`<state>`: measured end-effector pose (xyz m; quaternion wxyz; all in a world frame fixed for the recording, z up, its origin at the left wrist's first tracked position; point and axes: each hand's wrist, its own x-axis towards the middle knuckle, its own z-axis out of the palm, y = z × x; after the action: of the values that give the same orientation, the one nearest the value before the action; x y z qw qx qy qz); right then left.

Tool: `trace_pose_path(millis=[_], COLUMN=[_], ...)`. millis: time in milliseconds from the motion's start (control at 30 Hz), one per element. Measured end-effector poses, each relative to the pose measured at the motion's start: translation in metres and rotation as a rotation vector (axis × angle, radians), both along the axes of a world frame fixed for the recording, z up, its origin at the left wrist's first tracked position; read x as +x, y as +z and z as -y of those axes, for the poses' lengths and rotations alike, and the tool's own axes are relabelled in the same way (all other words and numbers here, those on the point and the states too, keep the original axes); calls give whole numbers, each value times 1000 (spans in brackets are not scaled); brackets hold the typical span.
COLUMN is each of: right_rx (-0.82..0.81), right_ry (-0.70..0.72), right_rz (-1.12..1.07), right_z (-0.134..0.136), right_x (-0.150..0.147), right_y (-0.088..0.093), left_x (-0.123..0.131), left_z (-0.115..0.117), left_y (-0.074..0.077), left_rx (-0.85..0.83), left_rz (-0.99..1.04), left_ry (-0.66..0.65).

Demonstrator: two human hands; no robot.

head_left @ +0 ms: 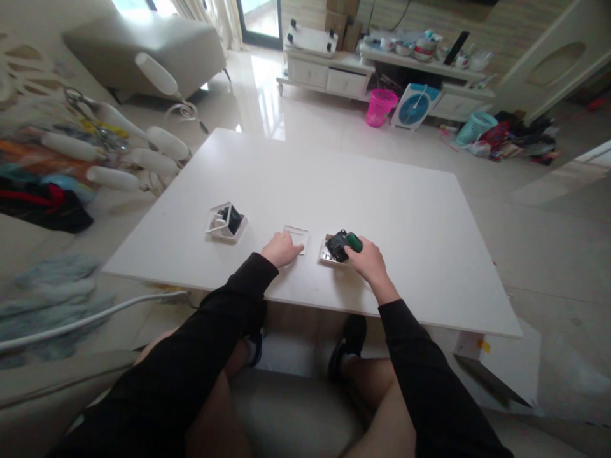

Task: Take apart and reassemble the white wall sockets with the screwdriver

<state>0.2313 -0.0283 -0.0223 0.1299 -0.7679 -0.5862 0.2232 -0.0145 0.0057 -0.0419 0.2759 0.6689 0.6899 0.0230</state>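
Note:
My left hand (281, 249) rests on the white table (405, 210) with its fingers curled onto a small clear square plate (296, 235). To its right, my right hand (368, 259) grips a green-handled tool (354, 241), its tip against a black part (337, 245) sitting on a white square plate (327, 254). Further left lies another white plate with a black part, propped up at a tilt (226, 221).
A drying rack with white arms (143, 152) stands at the table's left, clothes beside it. A grey sofa (157, 44) is at the back left. Beyond the table stand a low cabinet (329, 70), a pink basket (380, 106) and a blue fan (414, 107).

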Motion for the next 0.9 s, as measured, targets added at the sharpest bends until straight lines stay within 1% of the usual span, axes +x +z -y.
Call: trace_pose_path(millis=[33,100,233,333,467,567,633,700,767,833,900], right_rx=[-12,-32,-34,-8,76,193,280,346,371,359,326], right_ry=[-1,-9,-24,-39,-101,-166,-203,-224,-222,-219,-213], right_rz=[8,21,31,39,25,-58,-138,-238,-362,-472,-541], right_z=[0,-1,-1,-1,0,0,-1,-3,-4,-4,-3], right_x=[0,-1,-2,-3,-5,-5,-4,-4,-5,-8,-13], right_y=[0,0,2,5,10,11,10,8,6,5,4], left_x=[3,9,19,25,29,32,34,37,40,42,43], left_z=[3,9,17,21,24,21,20,19,20,23,26], left_y=[2,5,6,6,10,13,14,14,15,17,18], left_rx=[-23,2,54,77,102,105,94,53,15,55,162], left_rz=[-46,-80,38,86,100,193,316,484,639,708,693], left_ry=[-6,-65,-222,-261,-263,-207,-128,-44,-12,-65,-181])
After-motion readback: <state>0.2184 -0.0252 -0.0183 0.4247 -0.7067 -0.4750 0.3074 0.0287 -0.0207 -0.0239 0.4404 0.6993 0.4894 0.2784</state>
